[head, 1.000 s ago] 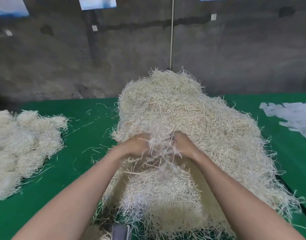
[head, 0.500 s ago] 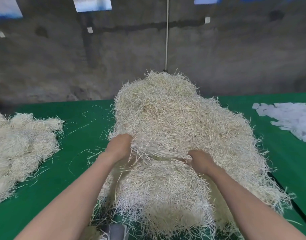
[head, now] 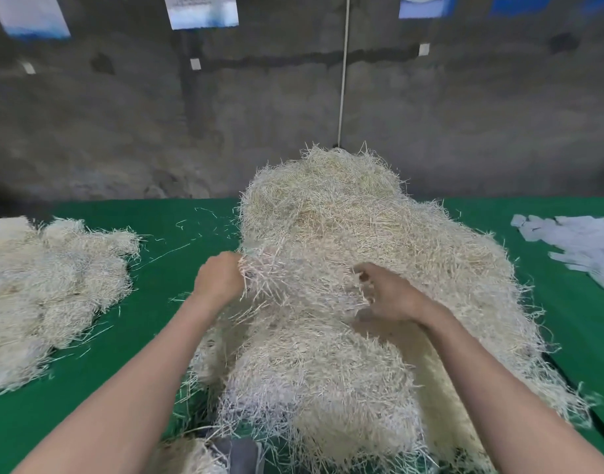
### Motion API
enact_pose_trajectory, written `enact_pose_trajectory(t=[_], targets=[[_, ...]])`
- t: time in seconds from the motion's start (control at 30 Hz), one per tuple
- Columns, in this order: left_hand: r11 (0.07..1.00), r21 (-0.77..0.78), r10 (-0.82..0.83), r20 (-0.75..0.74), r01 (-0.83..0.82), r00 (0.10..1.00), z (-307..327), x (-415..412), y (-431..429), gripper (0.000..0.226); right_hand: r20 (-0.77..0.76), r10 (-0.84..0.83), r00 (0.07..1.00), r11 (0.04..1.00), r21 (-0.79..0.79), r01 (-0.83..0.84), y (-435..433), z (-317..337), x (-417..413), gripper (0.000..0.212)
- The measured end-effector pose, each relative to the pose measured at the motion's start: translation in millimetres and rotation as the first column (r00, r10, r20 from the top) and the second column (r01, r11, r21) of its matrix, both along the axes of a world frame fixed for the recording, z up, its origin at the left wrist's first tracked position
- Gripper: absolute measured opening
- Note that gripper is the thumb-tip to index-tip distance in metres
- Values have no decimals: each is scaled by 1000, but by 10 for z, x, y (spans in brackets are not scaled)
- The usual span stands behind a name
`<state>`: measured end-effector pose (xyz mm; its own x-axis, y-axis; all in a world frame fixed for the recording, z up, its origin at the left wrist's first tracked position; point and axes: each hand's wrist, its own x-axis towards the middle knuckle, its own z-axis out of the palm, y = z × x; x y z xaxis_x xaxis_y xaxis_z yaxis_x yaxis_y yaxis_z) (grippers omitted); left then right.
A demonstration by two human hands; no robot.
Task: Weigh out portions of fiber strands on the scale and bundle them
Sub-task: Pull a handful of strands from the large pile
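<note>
Grey concrete wall (head: 122, 131) behind; green counter (head: 191, 234) carries one big heap of fiber strands (head: 345, 241), lying under and beyond the fingers. Left hand (head: 220, 278): curled tight, gripping a tuft at the heap's left flank. Right hand (head: 389, 292): fingers (head: 365, 271) hooked into the top layer, strands among them; whether they truly grip, cannot tell. Judgement: light, springy, tangled stuff that sheds easily. Best taken as a deep fistful just ahead of the fingers and teased free slowly.

Dry, straw-like fiber heap (head: 362, 268) on matt green cloth (head: 177, 241)
</note>
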<state>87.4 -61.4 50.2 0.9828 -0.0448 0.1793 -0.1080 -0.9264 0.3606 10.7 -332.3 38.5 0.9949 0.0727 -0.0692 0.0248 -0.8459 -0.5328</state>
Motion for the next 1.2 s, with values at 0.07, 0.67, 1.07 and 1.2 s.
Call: enact_pose_trajectory(t=[0.07, 0.67, 1.07, 1.2], targets=[[993, -108, -42, -64, 35, 997, 46, -43, -119, 20, 69, 63, 996, 996, 66, -68, 255, 233, 37, 104], [880, 275, -277, -363, 387, 890, -201, -34, -132, 66, 152, -336, 929, 941, 93, 325, -24, -722, 124, 21], [955, 167, -268, 129, 245, 955, -46, -261, -35, 63, 535, -32, 844, 990, 134, -48, 637, 552, -145, 45], [921, 151, -388, 269, 360, 881, 184, -578, 128, 36, 382, 164, 909, 853, 409, -326, 1344, 678, -264, 84]])
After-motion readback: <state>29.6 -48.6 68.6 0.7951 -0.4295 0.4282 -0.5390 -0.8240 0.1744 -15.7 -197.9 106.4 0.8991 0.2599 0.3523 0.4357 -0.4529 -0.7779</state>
